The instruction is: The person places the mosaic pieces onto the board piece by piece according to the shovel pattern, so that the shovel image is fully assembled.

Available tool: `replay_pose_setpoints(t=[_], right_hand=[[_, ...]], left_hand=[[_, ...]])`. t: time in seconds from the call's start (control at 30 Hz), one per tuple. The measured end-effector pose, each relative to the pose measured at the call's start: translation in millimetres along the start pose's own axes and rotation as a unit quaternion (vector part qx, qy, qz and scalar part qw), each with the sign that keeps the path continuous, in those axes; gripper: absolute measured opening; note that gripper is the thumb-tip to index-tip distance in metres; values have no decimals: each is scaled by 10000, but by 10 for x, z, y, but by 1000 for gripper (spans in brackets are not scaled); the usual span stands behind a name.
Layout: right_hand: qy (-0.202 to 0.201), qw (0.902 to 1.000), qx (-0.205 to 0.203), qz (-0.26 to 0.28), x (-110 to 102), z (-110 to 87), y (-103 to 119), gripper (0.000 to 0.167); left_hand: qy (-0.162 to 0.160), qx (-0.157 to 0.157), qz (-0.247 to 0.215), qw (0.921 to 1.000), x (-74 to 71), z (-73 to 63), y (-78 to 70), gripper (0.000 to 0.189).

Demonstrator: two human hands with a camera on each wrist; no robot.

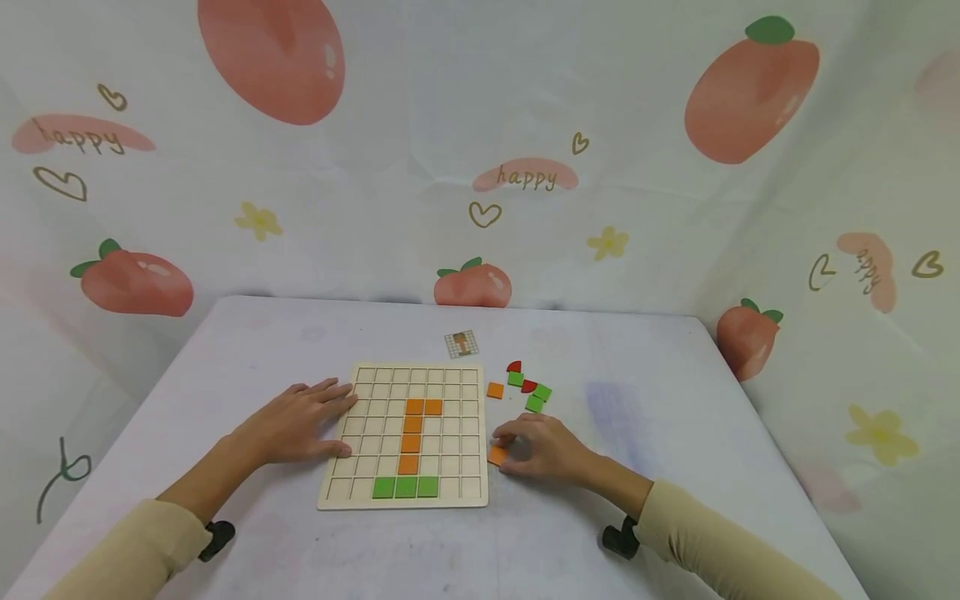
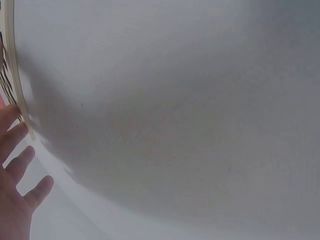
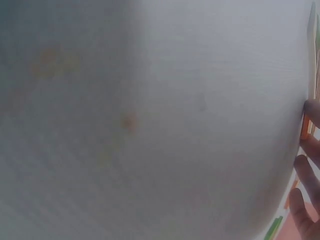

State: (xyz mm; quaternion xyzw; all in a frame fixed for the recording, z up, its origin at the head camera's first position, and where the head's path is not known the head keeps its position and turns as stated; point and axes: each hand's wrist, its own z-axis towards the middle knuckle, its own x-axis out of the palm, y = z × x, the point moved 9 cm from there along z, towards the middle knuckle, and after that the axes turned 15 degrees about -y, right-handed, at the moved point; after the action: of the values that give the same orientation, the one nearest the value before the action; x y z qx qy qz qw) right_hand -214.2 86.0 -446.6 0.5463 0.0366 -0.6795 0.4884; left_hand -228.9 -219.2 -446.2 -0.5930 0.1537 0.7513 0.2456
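A pale wooden grid board point(image 1: 457, 454) lies on the table. Orange square tiles point(image 1: 411, 442) run up it in a column with one more to the right at the top; a row of green square tiles point(image 1: 405, 487) sits below. My left hand point(image 1: 300, 421) rests along the board's left edge, fingers spread and fairly straight, seen also at the left of the left wrist view. Just off the board's right edge, my right hand point(image 1: 547, 450) pinches a loose orange tile point(image 1: 497, 456) between thumb and finger. In the right wrist view that orange tile point(image 3: 305, 126) shows between the fingertips.
Beyond my right hand lie a loose orange square point(image 1: 496, 390), several green squares point(image 1: 535, 404) and two red quarter-round pieces point(image 1: 513, 367). A small pattern card point(image 1: 461, 343) lies behind the board. A printed cloth point(image 1: 390, 208) hangs at the table's back.
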Motion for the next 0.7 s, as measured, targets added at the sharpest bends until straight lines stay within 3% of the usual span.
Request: replay_pose_setpoints(t=[0.4,0.7], right_hand=[[108,9996,207,-132,-5,77,-27,31],[-289,9994,109,-132,4,336,-3,34]], left_hand=[[-33,4,-48,10000,-19,2,-14,84],[-9,-22,-75,10000,-30,3,-16,84]])
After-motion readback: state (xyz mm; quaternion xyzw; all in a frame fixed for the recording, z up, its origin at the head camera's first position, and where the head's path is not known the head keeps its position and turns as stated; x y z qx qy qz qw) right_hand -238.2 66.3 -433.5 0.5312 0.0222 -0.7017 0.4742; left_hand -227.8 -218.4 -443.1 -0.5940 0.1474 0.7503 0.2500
